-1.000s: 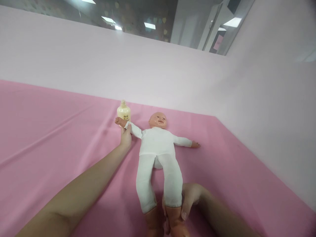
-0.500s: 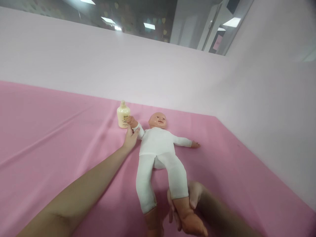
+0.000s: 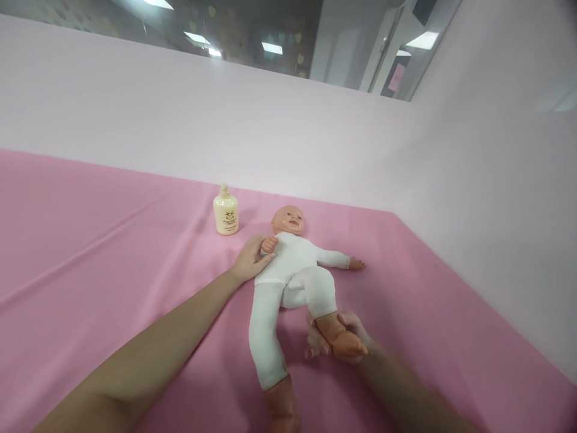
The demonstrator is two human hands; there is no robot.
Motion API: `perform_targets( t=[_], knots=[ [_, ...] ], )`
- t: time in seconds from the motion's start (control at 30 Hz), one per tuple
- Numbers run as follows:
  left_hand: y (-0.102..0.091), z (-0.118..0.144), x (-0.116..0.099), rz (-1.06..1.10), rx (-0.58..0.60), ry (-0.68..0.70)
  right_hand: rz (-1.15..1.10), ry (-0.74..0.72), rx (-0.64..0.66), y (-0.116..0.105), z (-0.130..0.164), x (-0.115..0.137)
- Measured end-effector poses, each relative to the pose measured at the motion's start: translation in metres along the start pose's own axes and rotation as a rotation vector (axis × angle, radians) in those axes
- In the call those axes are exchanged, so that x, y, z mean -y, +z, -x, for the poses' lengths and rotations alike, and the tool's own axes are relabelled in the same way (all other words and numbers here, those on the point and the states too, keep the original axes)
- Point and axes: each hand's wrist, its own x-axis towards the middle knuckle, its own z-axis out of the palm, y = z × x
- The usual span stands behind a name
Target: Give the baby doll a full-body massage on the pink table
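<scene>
Doll point(image 3: 288, 270) lies face-up on the pink sheet point(image 3: 90, 252) — left hand point(image 3: 249, 260) closed on its arm, right hand point(image 3: 336, 340) gripping its foot — overbending could strain the knee; bottle point(image 3: 226, 211) stands near.

Doll's near foot point(image 3: 283, 412) cut by bottom edge; bottle point(image 3: 226, 211) label illegible.

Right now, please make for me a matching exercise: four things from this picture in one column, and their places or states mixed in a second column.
Things:
1. bottle
2. left hand
3. right hand
4. doll

Places or states:
A. holds the doll's foot, knee bent up
B. lies on its back on the pink sheet
C. stands upright beside the doll's head
D. holds the doll's arm across its chest

Pairs: 1-C, 2-D, 3-A, 4-B
</scene>
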Motion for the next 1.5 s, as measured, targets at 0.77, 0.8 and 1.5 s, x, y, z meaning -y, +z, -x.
perform_targets(
  t=[0.77, 0.8, 1.5],
  knots=[
    [-0.005, -0.001, -0.011, -0.168, 0.211, 0.125, -0.025, 0.067, -0.282, 0.008, -0.001, 0.002],
    [-0.005, -0.001, -0.010, -0.170, 0.209, 0.121, -0.021, 0.063, -0.275, 0.008, -0.001, 0.002],
    [0.005, -0.003, 0.018, 0.234, -0.204, -0.178, 0.114, 0.088, -0.047, -0.007, 0.004, -0.005]
  ],
)
